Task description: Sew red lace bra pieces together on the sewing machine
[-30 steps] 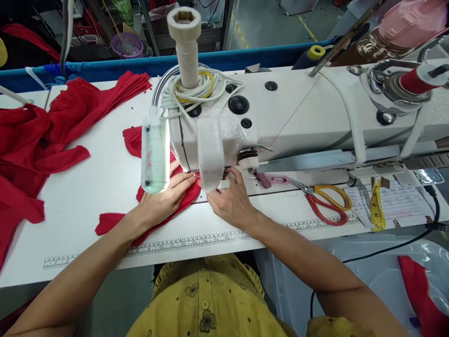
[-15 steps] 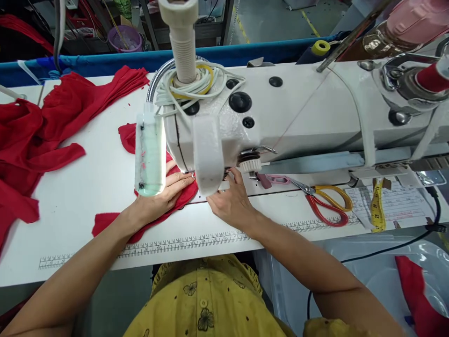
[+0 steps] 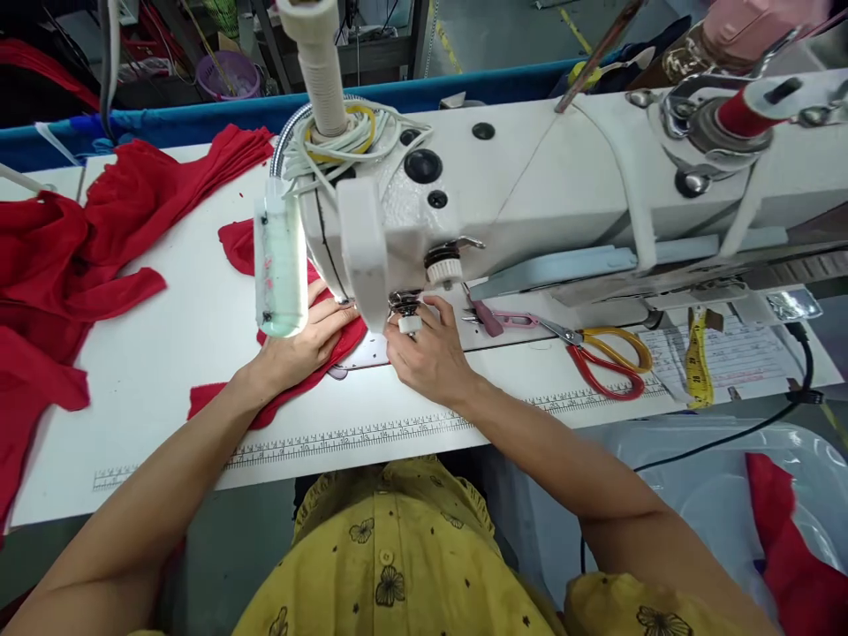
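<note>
My left hand (image 3: 306, 346) lies with fingers stretched over a piece of red fabric (image 3: 349, 339), pressing it on the white sewing table (image 3: 192, 327), left of the needle area. The lamp (image 3: 282, 274) hides part of this hand. My right hand (image 3: 429, 353) is at the needle area of the white sewing machine (image 3: 543, 159), fingers curled and thumb side close to a small white knob. The machine head covers some fingertips, so what they pinch cannot be made out. The fabric continues behind the lamp and under my left wrist.
Red fabric pieces (image 3: 46, 265) pile up at the left. Scissors with red and orange handles (image 3: 613, 358), a pink-handled tool (image 3: 513, 320) and a yellow tape measure (image 3: 698, 358) lie at the right. Below stands a clear plastic bin (image 3: 702, 521) with red cloth inside.
The view has shifted slightly, so the machine appears further left and higher. More of my right hand's fingers now show beside the needle area. My left hand stays on the red fabric.
</note>
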A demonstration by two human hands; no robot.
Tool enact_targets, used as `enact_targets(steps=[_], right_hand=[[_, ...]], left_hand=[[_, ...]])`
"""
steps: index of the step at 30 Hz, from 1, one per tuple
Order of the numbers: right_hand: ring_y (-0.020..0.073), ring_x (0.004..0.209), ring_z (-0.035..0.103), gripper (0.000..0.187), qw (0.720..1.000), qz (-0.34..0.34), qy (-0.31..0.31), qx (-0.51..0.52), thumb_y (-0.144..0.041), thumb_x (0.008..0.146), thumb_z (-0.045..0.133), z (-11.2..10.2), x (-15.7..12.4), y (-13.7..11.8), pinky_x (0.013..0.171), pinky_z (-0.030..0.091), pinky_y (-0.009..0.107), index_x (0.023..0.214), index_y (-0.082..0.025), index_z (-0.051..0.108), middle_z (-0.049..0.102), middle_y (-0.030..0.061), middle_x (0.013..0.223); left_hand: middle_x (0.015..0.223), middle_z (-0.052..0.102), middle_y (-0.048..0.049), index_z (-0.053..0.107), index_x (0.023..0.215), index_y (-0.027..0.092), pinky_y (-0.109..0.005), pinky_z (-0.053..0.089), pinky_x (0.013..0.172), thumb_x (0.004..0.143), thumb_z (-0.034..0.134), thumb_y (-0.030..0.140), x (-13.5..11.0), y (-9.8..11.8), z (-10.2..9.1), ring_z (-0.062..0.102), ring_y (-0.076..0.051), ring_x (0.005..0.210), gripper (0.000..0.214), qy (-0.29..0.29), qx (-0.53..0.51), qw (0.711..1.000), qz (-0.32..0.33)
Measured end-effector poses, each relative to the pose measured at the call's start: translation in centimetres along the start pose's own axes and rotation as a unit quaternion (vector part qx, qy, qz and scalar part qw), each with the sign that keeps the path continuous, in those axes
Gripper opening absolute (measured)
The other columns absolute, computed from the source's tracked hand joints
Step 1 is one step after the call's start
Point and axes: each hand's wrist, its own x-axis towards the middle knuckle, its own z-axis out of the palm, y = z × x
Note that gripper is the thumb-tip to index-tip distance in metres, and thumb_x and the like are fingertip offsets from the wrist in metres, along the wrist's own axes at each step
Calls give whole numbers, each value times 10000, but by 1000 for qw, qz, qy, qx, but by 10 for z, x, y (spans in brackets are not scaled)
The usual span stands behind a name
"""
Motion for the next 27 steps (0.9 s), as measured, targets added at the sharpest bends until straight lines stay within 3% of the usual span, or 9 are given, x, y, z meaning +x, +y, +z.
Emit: enact_targets(steps=[4,7,10,14,18,21,23,24,27], right_hand=[[199,862,473,270,1000,3,7,3,-121,945,490,2,-1,1,1038,299,408,911,-202,745,627,39,808],[198,853,483,274,1000,-4,28,3,-118,946,489,3,-1,1,1007,316,394,993,-196,748,632,37,794],[199,856,505,272,1000,-5,20,3,-112,946,486,2,0,-1,982,322,384,992,-190,743,651,39,806],[190,837,527,265,1000,-11,14,16,-120,965,475,1,-1,-2,954,322,374,999,-178,732,671,38,824],[182,826,559,251,997,-36,29,65,-128,985,466,-7,-2,-6,882,365,359,1034,-170,709,697,41,861],[195,915,595,234,983,-63,38,165,-182,1008,470,-28,1,-23,863,420,362,1123,-161,672,715,73,965],[200,1043,604,273,953,-89,-11,290,-248,1041,425,-47,7,-45,919,451,377,1192,-166,637,709,98,1091],[193,1073,605,301,922,-107,-58,367,-299,1058,393,-57,11,-57,940,463,374,1193,-173,630,703,98,1116],[148,943,645,358,779,-184,-231,554,-415,1062,374,-86,21,-90,907,506,306,1051,-185,649,719,62,983]], left_hand=[[1179,747,-70,676,1266,236,-577,430,1046,1005,428,173,-15,9,-8,658,-263,1070,366,-11,4,1000,-9],[1233,728,-51,646,1282,251,-631,362,1072,996,403,130,-33,28,-23,608,-281,1164,393,-18,17,999,-22],[1137,727,-80,659,1174,201,-502,427,995,996,463,202,-45,58,-30,602,-271,1106,265,32,34,995,-82],[868,643,-98,630,930,165,-381,425,722,982,544,438,-45,94,-14,549,-250,817,291,50,118,972,-195],[831,607,-84,601,872,185,-359,395,697,1033,416,279,-49,109,-3,543,-238,793,263,35,135,960,-242],[818,583,-45,568,895,196,-314,401,653,1046,349,242,-68,118,-33,546,-195,737,269,-1,5,967,-253],[810,594,-8,541,896,211,-280,409,623,1046,366,275,-82,126,-72,551,-161,697,240,-64,-130,963,-227],[818,612,3,542,896,221,-267,417,620,1049,368,296,-88,131,-94,558,-149,693,244,-105,-184,953,-214],[901,683,20,609,971,267,-232,481,731,1028,448,338,-98,143,-160,621,-141,801,185,-179,-291,924,-170]])
